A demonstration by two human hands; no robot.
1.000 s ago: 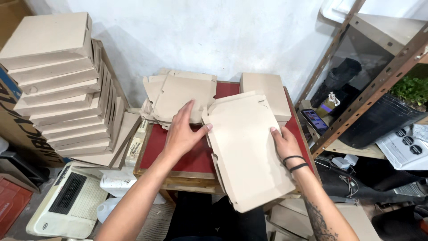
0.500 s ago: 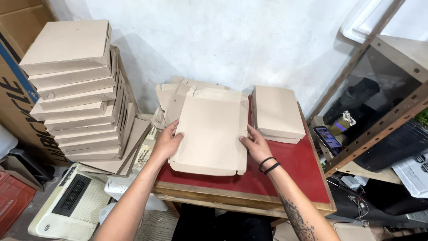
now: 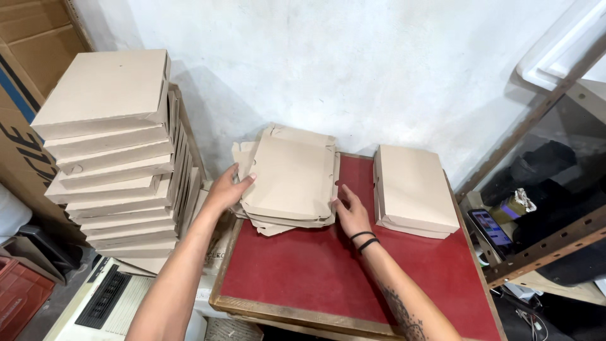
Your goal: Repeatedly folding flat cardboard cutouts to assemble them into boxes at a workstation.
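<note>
- Now, in the head view, the flat cardboard blank [image 3: 291,178] has moved off the table's middle onto the pile of flat blanks [image 3: 255,156] at the rear of the red table [image 3: 303,265].
- The left hand [image 3: 224,189] and right hand [image 3: 350,211] press open-fingered on its edges, clenching nothing; the blank seems set down.
- A folded box [image 3: 413,189] stays to its right.
</note>
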